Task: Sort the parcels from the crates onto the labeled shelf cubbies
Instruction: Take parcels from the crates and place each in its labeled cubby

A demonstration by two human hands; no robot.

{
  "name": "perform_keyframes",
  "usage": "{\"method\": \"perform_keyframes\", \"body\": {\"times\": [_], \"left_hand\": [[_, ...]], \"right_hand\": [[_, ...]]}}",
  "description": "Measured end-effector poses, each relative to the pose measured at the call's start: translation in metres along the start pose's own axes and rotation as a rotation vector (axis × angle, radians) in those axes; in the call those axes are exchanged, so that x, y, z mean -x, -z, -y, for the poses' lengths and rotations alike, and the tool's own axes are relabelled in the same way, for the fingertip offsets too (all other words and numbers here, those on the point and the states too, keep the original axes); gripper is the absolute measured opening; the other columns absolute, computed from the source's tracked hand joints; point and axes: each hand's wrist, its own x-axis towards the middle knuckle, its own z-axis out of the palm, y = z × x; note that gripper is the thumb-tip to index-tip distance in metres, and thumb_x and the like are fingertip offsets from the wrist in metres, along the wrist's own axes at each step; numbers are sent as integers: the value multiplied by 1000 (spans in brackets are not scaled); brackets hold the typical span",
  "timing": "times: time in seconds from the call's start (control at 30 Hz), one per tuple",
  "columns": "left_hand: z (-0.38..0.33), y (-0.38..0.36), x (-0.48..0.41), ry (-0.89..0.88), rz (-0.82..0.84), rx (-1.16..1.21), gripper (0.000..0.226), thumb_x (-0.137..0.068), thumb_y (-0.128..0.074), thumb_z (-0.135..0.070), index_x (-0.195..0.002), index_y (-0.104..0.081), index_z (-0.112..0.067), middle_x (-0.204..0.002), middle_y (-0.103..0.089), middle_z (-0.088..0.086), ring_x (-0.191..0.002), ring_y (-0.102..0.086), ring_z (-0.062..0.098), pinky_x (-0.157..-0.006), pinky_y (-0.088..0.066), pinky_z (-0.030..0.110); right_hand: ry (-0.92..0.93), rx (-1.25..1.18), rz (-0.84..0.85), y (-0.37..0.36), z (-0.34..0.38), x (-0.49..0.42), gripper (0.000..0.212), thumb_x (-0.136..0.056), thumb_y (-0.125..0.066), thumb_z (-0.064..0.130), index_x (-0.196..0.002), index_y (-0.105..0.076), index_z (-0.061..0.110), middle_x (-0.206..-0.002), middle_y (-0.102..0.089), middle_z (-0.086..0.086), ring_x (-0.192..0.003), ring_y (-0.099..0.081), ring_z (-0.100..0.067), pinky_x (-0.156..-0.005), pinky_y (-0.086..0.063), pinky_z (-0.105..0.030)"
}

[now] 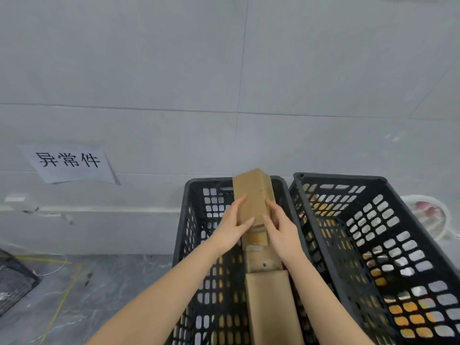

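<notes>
Long parcel point(271, 307) in black crate point(185, 215) nearest; left grip point(230, 226), right grip point(282, 231) clasp brown parcel point(251, 195) above; second crate point(373, 220) alongside.

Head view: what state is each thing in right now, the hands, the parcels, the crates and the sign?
Held parcel: lifted above the left crate, gripped on both sides.
Left hand: holds the parcel's left side.
Right hand: holds its right side.
Left crate: open-topped, brown parcels inside.
Lying parcel: flat in the left crate.
Right crate: open-topped, contents unclear.
Paper sign: stuck on the wall.
</notes>
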Motion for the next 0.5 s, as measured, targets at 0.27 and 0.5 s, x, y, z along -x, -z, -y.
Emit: {"method": "perform_keyframes", "body": {"times": [0.27, 0.5], "left_hand": [[-44, 6, 15, -104, -114, -6, 53, -91, -58, -55, -139, -34, -56, -153, -19, -13, -142, -27, 14, -116, -33, 39], [-62, -10, 27, -3, -168, -109, 67, -94, -56, -52, -150, -31, -27, -163, -18, -3, -148, -19, 17, -120, -24, 43]], "right_hand": [[-77, -267, 60, 27, 16, -2, 52, -93, -65, 27, -139, -45, 42, -136, -55, 5, -122, -54, -8, -100, -41, -19], [-58, -282, 32, 28, 13, 12, 53, -73, -75, 47, -120, -51, 56, -131, -54, 8, -118, -58, -15, -96, -54, -46]]}}
